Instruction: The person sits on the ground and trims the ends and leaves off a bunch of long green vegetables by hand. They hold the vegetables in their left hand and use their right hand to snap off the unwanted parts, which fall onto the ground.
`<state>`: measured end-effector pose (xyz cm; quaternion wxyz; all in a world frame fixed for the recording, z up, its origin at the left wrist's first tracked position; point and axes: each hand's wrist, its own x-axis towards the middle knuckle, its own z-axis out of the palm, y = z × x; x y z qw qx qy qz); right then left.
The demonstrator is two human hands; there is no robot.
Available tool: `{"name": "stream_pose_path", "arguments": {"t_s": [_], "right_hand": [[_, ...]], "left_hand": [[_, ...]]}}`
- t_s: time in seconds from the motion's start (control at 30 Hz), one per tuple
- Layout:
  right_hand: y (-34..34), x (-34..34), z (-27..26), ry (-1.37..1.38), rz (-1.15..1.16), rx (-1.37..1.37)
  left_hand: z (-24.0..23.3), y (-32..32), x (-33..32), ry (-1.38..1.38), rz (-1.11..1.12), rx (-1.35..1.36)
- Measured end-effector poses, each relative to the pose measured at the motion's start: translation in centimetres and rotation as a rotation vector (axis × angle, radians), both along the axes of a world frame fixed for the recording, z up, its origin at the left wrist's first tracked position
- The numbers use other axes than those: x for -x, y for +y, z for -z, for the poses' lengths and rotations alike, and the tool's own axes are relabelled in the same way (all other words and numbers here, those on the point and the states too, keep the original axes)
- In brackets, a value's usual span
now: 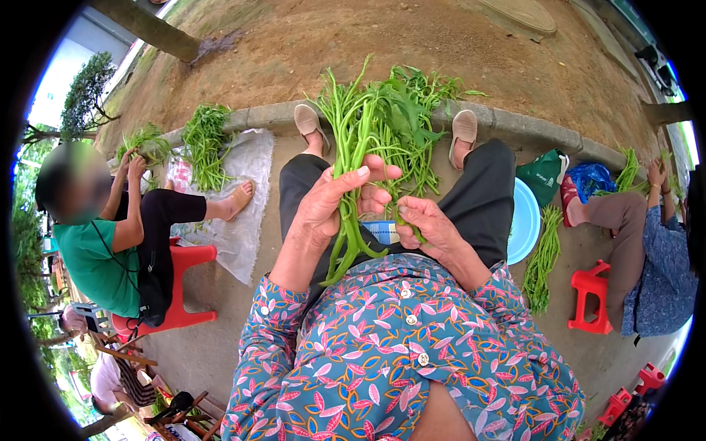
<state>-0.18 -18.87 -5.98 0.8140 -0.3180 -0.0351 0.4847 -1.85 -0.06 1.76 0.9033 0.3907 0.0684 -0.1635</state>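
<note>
My left hand (336, 201) is closed around a bunch of long green leafy-vegetable stems (347, 226), their thick ends hanging below the palm and their thin ends rising above it. Close beside it, my right hand (433, 226) pinches a small green sprig (413, 227) between thumb and fingers, near the left fingertips. Beyond both hands, between my shoes, a larger heap of the leafy greens (408, 127) lies against the curb. Part of a blue and white patterned item (381, 231) shows behind the hands; the rest of it is hidden.
To the right stand a light blue basin (524, 220) and a green bag (543, 173), with a pile of stems (545, 259) beside them. A co-worker on a red stool (190, 281) handles greens at left, by a plastic sheet (248, 220). Another sits at right. A stone curb (496, 121) runs ahead.
</note>
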Motion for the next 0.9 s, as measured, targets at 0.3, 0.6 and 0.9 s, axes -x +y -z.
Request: {"name": "stream_pose_path", "arguments": {"t_s": [0.3, 0.6, 0.9], "right_hand": [[-1.0, 0.0, -1.3, -0.272, 0.007, 0.08], [-1.3, 0.0, -2.6, -0.561, -0.06, 0.326], [-0.2, 0.6, -0.3, -0.996, 0.248, 0.582]], "left_hand": [[0.9, 1.3, -0.1, -0.013, -0.097, -0.052], [0.7, 1.0, 0.1, -0.021, -0.197, -0.09], [-0.4, 0.2, 1.1, -0.048, -0.29, -0.138]]}}
